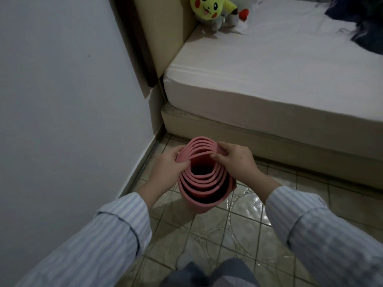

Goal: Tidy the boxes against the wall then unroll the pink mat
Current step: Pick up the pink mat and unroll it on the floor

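Observation:
A rolled pink mat (pixel 204 188) stands upright on the tiled floor, seen from above so that its spiral of layers shows. My left hand (pixel 169 164) grips the roll's upper left rim, fingers curled over the outer layers. My right hand (pixel 235 160) pinches the upper right rim, thumb and fingertips on the top edge. Both sleeves are striped light blue. No boxes are in view.
A white wall (pixel 62 100) runs along the left, its skirting close to the mat. A bed (pixel 269 79) with a beige base fills the right and back, bearing a yellow plush toy (pixel 209 7) and dark cloth (pixel 360 23). Tiled floor (pixel 238 235) spreads in front.

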